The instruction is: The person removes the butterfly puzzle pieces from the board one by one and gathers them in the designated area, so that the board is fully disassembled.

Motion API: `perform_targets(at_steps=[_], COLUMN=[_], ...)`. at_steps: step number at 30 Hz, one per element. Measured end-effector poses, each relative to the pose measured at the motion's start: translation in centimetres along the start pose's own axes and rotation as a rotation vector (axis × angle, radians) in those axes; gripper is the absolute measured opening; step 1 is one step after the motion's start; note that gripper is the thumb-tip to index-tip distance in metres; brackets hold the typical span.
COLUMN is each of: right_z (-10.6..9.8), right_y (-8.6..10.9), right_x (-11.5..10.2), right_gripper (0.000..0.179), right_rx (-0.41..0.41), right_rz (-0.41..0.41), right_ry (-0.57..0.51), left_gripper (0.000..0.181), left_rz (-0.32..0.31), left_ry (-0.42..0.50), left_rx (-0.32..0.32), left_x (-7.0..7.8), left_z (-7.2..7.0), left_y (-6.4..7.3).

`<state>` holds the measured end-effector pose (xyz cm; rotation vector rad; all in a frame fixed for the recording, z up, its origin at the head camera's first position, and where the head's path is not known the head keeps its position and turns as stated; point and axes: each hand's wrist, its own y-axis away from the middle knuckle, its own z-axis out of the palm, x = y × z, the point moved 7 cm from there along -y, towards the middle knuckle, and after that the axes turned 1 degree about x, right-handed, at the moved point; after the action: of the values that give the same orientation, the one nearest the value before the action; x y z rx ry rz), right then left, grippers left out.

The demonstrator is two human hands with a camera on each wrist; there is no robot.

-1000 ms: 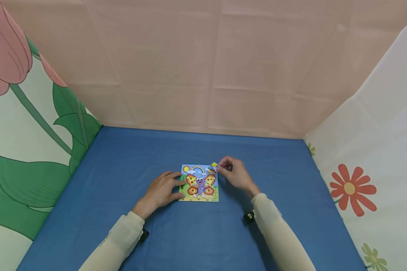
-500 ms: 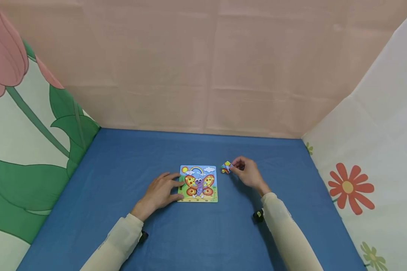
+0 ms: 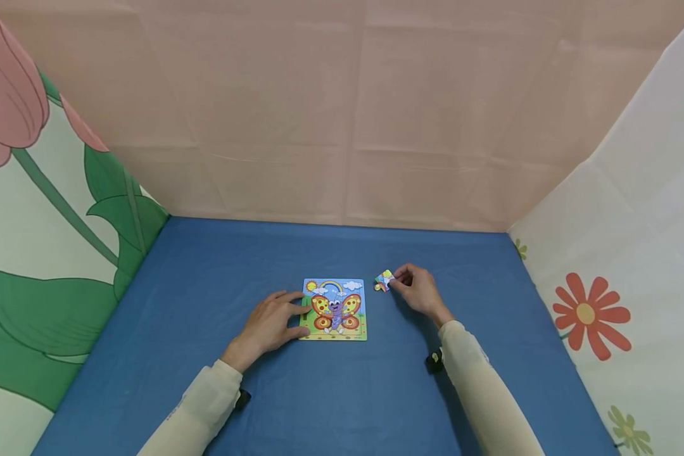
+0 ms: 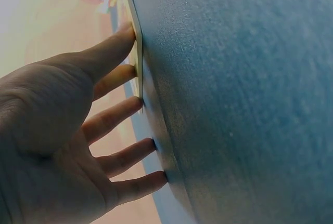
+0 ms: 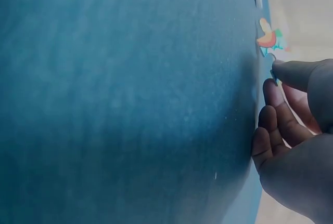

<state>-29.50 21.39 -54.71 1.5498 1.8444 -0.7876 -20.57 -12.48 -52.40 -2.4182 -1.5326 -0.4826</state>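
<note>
A square butterfly jigsaw puzzle (image 3: 335,310) lies flat on the blue cloth. My left hand (image 3: 272,322) rests at its left side, fingers spread, thumb and some fingertips touching the edge. In the left wrist view those fingers (image 4: 112,119) look nearly straight, the outer ones reaching past the board onto the cloth. Just right of the board's upper right corner, my right hand (image 3: 422,293) pinches a small colourful puzzle piece (image 3: 384,280) between thumb and fingers. The right wrist view shows the piece (image 5: 268,38) sticking out beyond the thumb, close to the cloth.
Blue cloth (image 3: 342,399) covers the table around the board. A plain beige sheet (image 3: 342,114) hangs behind it. A tulip-printed panel (image 3: 51,304) stands on the left, a flower-printed white one (image 3: 650,253) on the right.
My right hand has moved right, carrying the piece from over the puzzle's upper right corner to beside it. The piece has tilted a little since. My left hand stays on the board's edge.
</note>
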Motion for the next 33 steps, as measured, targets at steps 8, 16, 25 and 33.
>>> perform_targets(at_steps=[8,16,25,33], right_z=[0.28,0.33,0.38,0.4], right_y=[-0.1,-0.46,-0.49,-0.39], right_x=[0.37,0.34,0.28,0.11], right_gripper=[0.011,0.012,0.013,0.027], right_rx=[-0.007,0.028,0.033,0.01], right_rz=[0.039,0.035,0.033,0.028], right_ry=[0.032,0.062,0.073,0.071], left_gripper=[0.054,0.053,0.054,0.054], left_rz=[0.009,-0.001,-0.018,-0.024], left_ry=[0.001,0.008,0.011,0.022], left_rx=[0.003,0.003,-0.005,-0.006], left_x=[-0.01,-0.11,-0.1,-0.03], left_z=[0.05,0.09,0.14,0.06], left_y=[-0.03,0.0,0.06,0.11])
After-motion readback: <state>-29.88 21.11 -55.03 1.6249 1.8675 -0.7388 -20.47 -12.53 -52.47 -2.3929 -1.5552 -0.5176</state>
